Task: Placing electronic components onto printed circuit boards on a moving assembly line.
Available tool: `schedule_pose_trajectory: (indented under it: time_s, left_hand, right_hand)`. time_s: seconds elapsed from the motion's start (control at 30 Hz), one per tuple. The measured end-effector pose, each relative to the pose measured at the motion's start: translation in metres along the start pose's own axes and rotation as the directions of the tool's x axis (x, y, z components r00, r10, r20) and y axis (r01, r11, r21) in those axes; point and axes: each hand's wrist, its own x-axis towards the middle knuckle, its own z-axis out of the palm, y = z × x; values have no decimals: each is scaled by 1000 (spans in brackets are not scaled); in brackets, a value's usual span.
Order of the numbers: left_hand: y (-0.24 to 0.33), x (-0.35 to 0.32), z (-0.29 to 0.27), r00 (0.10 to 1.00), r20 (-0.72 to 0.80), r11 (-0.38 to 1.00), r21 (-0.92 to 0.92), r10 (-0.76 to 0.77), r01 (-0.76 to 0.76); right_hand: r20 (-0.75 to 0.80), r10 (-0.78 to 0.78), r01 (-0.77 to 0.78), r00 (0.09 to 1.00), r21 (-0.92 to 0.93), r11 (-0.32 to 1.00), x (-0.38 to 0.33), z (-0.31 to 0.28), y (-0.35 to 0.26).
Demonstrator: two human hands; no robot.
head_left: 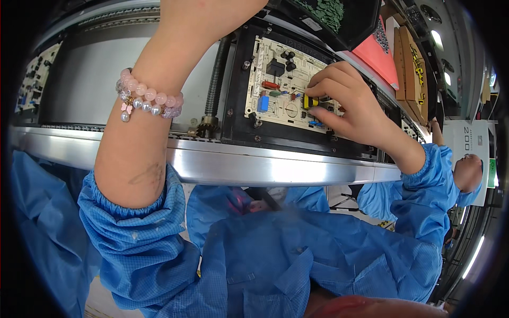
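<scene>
A cream circuit board lies in a black carrier frame on the line, with a blue block capacitor, a red component and a black block component standing on it. My right hand is over the board's right side, thumb and fingers closed on a small yellow-and-black component at the board's surface. The fingers partly hide it. My left hand reaches past the top edge of the picture, beaded bracelets on its wrist. Its fingers are out of sight.
Behind the board sits a black bin of small green parts. Beyond it are a red tray and a cardboard box with yellow parts. A metal rail runs along the front. Another person in blue is at the right.
</scene>
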Motion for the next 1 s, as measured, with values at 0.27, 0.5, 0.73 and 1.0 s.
schedule_pose_trajectory:
  time_s: [0.27, 0.5, 0.73, 1.0]
  left_hand:
    - [1, -2, 1, 999, 34, 1000, -2, -23, 23]
    - [-6, 0, 2, 996, -32, 997, 9, 81, -81]
    - [16, 0, -3, 997, -72, 998, 61, -20, 25]
    - [-69, -60, -59, 976, 118, 625, 780, -183, 23]
  right_hand:
    - [-6, -34, 34, 999, 11, 999, 2, -13, 8]
    - [103, -136, 127, 985, 92, 988, 10, -13, 22]
    - [180, -182, 176, 967, 49, 983, 9, -24, 24]
    - [-100, -57, 79, 993, 231, 970, -49, -25, 9]
